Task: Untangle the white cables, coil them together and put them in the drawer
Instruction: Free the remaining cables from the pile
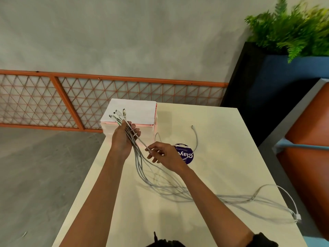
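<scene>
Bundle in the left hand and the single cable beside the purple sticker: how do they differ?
The bundle is many cables, the single cable one. The bundle's plug ends are gripped in the left hand, raised; the single cable's end lies free on the table. Both are white.

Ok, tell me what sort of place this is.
Probably an office or shared workspace, not a home: a white table by a bare concrete wall, a tall planter with ferns, and an orange mesh panel along the floor.
</scene>
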Available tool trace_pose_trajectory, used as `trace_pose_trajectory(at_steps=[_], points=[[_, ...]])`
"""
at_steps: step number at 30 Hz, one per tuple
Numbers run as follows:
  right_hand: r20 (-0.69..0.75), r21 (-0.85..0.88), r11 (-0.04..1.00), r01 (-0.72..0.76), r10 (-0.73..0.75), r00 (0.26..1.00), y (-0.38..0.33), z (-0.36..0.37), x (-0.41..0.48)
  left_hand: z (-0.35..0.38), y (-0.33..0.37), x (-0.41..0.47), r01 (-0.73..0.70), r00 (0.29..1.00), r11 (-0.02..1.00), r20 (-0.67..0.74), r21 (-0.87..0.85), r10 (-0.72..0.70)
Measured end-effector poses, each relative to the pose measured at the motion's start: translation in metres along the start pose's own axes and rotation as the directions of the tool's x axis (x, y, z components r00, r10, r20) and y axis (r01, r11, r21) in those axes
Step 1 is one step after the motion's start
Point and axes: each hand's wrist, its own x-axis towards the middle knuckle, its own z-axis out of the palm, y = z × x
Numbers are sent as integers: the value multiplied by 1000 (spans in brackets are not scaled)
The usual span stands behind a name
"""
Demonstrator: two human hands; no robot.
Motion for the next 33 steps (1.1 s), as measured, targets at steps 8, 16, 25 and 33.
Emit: trace_pose_trajectory(at_steps=[8,16,25,33], points=[[44,36,999,-36,35,998,-1,3,4,5,-1,-2,-99,989,995,116,25,96],[396,-130,984,-120,163,904,18,-6,-4,-3,2,-1,-121,989,989,101,86,112],[402,-359,900,-247,388,829,39,-36,-3,-18,12,4,-150,988,986,-10,69,151],[293,-361,885,-295,408,865,67,-82,-26,-42,30,7,-198,959,980,-203,12,196]])
